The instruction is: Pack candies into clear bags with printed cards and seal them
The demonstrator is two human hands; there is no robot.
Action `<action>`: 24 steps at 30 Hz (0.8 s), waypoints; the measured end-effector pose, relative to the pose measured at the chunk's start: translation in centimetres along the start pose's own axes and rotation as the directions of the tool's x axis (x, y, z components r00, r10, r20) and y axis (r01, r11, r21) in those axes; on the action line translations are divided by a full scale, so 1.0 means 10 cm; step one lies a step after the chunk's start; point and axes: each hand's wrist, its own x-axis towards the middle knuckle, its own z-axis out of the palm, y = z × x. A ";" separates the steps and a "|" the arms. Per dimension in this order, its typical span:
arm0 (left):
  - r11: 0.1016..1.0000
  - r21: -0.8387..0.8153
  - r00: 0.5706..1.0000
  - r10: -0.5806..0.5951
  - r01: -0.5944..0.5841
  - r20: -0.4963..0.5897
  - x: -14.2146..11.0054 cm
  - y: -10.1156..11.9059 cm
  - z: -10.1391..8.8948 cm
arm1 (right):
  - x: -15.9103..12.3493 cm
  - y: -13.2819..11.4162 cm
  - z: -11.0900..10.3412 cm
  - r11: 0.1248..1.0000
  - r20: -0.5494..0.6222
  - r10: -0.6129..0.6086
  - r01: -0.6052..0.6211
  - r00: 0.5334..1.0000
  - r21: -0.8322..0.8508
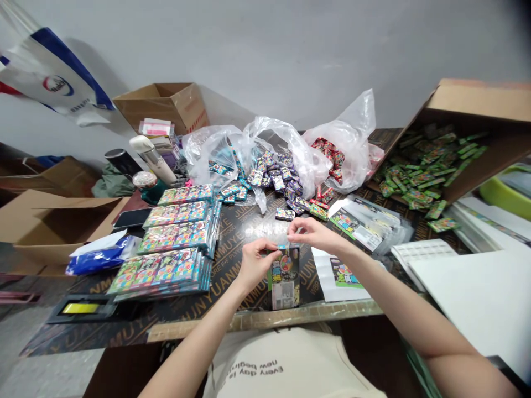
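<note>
In the head view, a dark printed packet (285,279) in clear plastic stands near the table's front edge. Its front carries a colourful round design and a pale label low down. At its upper left, my left hand (258,264) is closed, pinching the top edge between thumb and finger. My right hand (312,233) hovers by the upper right corner, thumb and fingertips pressed together; whatever they hold is too small to make out. Behind both hands lies a crumpled clear plastic heap (265,228). A small dark box (285,213) sits just beyond my right fingertips.
Stacked colourful packs (166,260) stand left. Clear bags hold purple boxes (290,182) and red boxes (332,157) at the back. A tipped carton (468,105) of green boxes is right, near flat printed sleeves (365,226). A tape dispenser (81,309) lies front left.
</note>
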 end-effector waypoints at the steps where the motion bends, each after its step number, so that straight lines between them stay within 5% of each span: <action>1: 1.000 -0.008 1.000 -0.014 0.014 -0.009 0.00 0.00 0.00 | 0.06 -0.02 -0.01 0.999 0.131 0.026 -0.031 0.991 0.031; 5: 1.000 -0.005 1.000 -0.003 0.003 -0.003 -0.01 0.04 0.01 | 0.22 0.00 0.01 0.995 0.357 0.095 -0.104 0.929 0.006; 14: 0.992 0.123 0.988 0.016 0.002 -0.151 -0.02 0.02 0.14 | 0.32 0.17 0.08 0.995 0.371 0.099 -0.097 0.923 -0.024; 17: 0.995 0.025 0.983 -0.096 0.101 -0.158 -0.10 -0.05 0.20 | 0.28 0.28 0.18 0.994 0.213 0.102 -0.090 0.972 -0.066; 20: 0.959 -0.184 0.973 -0.228 0.217 -0.040 -0.22 -0.09 0.24 | 0.20 0.45 0.21 0.984 -0.005 0.101 -0.100 0.995 -0.144; 22: 0.958 -0.194 0.977 -0.211 0.213 0.034 -0.29 -0.08 0.20 | 0.12 0.63 0.15 0.956 -0.141 0.099 -0.134 0.985 -0.261; 24: 0.996 -0.057 0.997 -0.071 0.073 0.024 -0.31 -0.07 0.13 | 0.01 0.82 0.03 0.891 -0.276 0.091 -0.202 0.957 -0.406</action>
